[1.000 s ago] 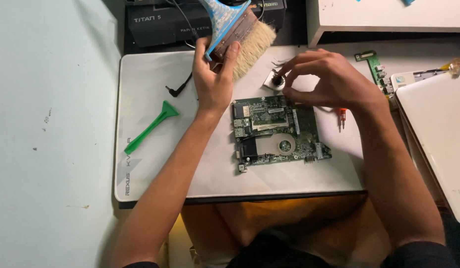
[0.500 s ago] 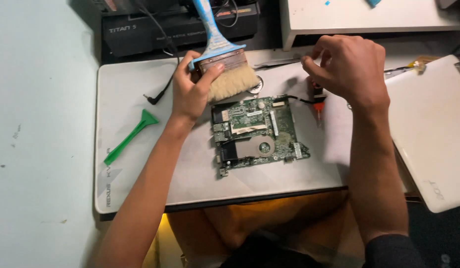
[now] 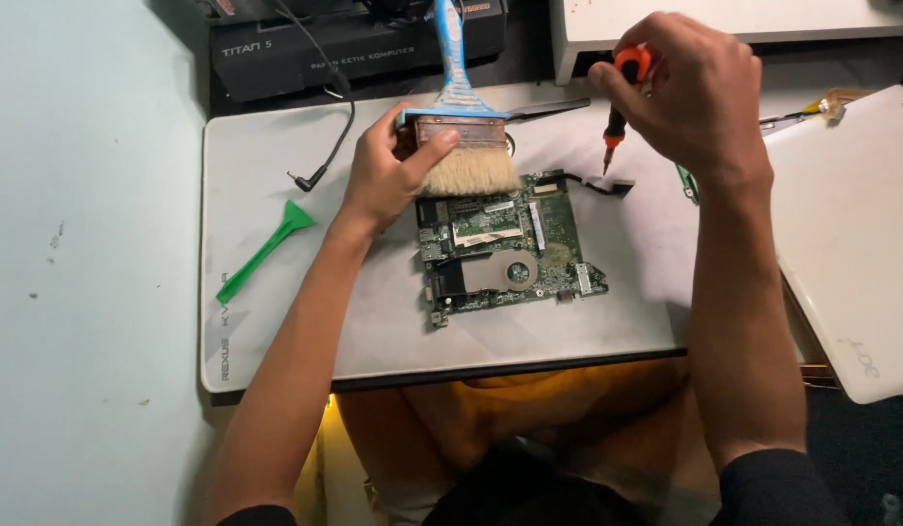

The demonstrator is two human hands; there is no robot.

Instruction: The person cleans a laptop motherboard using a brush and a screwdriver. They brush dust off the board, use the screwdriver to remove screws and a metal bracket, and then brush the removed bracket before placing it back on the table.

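— Start at the left. What's on the mat?

— A green plastic pry tool (image 3: 261, 254) lies flat on the white work mat (image 3: 276, 331), well apart from either hand. Just above it sits the plug end of a black cable (image 3: 320, 166), which runs up to a dark box (image 3: 344, 49) at the back of the table.

— And the left hand?

— The left hand (image 3: 388, 180) is wrapped around the metal band of a wide paintbrush (image 3: 461, 146), thumb across the front. The blue handle points up and away from the person, and the pale bristles rest on the upper left corner of the green circuit board (image 3: 505, 248).

— Where is the board exactly?

— It lies flat in the middle of the mat, between the two forearms, component side up, with a round coppery part near its centre. A short black lead with a small flat piece comes off its top right edge.

— The right hand?

— The right hand (image 3: 690, 93) is curled shut around a small screwdriver (image 3: 619, 102) with an orange grip, held nearly upright, tip down above the mat just right of the board's top edge. I can't tell if the tip touches anything.

— Further right?

— A white laptop shell (image 3: 850, 244) lies tilted at the table's edge.
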